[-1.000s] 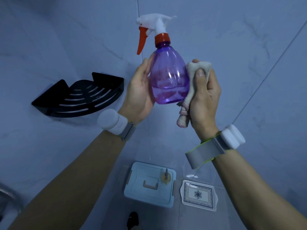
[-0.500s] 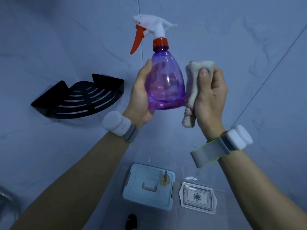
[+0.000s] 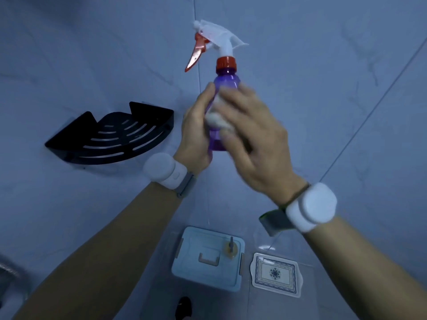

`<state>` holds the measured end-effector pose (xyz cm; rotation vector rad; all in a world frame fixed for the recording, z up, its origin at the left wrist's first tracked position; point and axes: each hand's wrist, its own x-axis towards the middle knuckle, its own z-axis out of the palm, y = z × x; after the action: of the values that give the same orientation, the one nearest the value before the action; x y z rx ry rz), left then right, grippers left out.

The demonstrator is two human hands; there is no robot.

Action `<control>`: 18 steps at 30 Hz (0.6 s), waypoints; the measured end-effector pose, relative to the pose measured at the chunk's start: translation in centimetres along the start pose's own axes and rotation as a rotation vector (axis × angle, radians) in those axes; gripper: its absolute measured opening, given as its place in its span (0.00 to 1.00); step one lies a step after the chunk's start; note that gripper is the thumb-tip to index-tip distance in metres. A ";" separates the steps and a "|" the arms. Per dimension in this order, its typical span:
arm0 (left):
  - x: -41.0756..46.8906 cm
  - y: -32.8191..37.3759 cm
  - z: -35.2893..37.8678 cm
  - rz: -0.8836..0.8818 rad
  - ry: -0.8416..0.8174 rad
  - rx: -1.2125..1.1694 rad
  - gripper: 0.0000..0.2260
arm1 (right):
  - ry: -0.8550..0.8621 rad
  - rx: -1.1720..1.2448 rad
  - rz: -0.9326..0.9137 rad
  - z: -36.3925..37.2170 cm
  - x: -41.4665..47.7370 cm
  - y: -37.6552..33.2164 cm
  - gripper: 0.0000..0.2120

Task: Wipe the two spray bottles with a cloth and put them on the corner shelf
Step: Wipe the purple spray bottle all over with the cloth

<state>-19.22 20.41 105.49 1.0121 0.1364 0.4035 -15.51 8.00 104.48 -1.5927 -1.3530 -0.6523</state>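
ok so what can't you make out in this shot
Head view:
Pale cloth: mostly covered by the motion-blurred right hand.
Purple plastic spray bottle: lower body behind both hands, left hand gripping it.
Second spray bottle: nowhere in frame.
Yellowish item on the light blue box lid: too small.

A tiled bathroom is showing: pale marbled wall tiles [image 3: 323, 65] are meeting at a corner where a black corner shelf [image 3: 111, 137] is hanging, and a metal hose [image 3: 7, 271] is lying lower left.

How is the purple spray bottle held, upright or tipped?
Upright: the spray bottle has its trigger head on top; the left hand grips it.
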 end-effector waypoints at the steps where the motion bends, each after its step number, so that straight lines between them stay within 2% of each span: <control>1: 0.0 0.0 -0.1 -0.015 0.000 0.019 0.32 | -0.019 -0.040 -0.057 0.3 -0.5 -0.1 0.15; 3: -0.2 -0.1 0.0 0.014 0.014 0.044 0.24 | -0.031 -0.071 -0.083 -0.1 0.1 0.5 0.15; 4: -0.3 -0.4 0.1 0.028 0.015 0.031 0.19 | -0.025 -0.070 -0.053 -0.3 1.0 1.0 0.15; 6: -0.4 -1.1 0.4 0.064 0.047 0.098 0.15 | -0.017 -0.024 0.049 -0.8 3.1 2.3 0.15; 8: -0.4 -1.3 0.7 0.093 0.104 0.140 0.15 | -0.034 0.038 0.111 -1.1 4.6 3.0 0.17; 12: -0.2 -1.0 0.9 0.100 0.086 0.056 0.18 | 0.032 0.058 0.084 -0.6 3.6 2.1 0.14; 18: -0.4 0.0 0.5 -0.101 -0.150 -0.152 0.23 | -0.001 -0.023 -0.081 0.5 0.1 0.5 0.13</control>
<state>-19.41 19.86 105.70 0.8778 0.0213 0.2415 -15.06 8.45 104.18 -1.5625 -1.4209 -0.7181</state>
